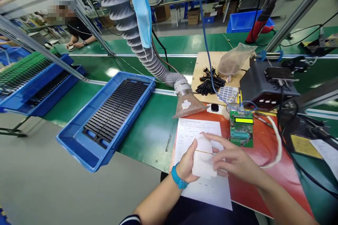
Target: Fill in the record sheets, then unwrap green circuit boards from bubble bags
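My left hand (187, 163), with a blue wristband, grips a small white packet (204, 163) from its left side. A thin brown band, like a rubber band, runs across the packet's middle; what it is made of I cannot make out. At the packet's right edge is my right hand (235, 161), its fingers spread and the index finger reaching over the top. Some of those fingers seem to touch the packet. Below both hands lies a printed paper sheet (216, 197) on a red mat (260, 182).
A green circuit board with a lit display (241, 130) lies right of the sheet. Behind stand a fume hose nozzle (188, 105), black cable pieces (210, 81) and a dark soldering station (264, 84). Left is a blue tray (72, 140) with a black slotted rack. A person sits far left.
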A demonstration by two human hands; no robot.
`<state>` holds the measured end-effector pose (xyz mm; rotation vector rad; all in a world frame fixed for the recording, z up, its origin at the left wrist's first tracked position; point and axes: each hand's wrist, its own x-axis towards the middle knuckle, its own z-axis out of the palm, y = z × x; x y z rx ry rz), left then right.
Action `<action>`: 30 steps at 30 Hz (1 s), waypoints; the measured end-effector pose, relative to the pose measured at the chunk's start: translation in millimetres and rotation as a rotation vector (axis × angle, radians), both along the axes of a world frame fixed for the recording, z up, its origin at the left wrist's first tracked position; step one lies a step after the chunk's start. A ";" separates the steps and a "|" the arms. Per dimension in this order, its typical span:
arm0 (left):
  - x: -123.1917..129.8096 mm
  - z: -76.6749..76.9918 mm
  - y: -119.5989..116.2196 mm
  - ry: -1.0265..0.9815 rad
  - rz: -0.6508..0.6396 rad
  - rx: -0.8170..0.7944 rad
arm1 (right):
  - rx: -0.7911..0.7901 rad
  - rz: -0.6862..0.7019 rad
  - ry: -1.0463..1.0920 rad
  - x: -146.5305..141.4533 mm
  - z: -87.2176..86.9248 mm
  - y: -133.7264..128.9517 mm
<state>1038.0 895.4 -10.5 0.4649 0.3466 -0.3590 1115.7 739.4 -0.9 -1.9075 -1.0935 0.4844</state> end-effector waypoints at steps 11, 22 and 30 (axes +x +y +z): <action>-50.8 -48.2 -22.8 0.010 0.245 0.015 | 0.182 0.023 -0.522 -71.9 -49.7 -12.3; -100.5 -43.4 -49.5 -0.045 0.180 0.128 | 0.218 0.086 -0.276 -104.0 -34.8 -39.3; -117.0 -30.6 -59.7 -0.102 -0.003 0.017 | 0.354 -0.208 -0.300 -127.0 -56.8 -49.0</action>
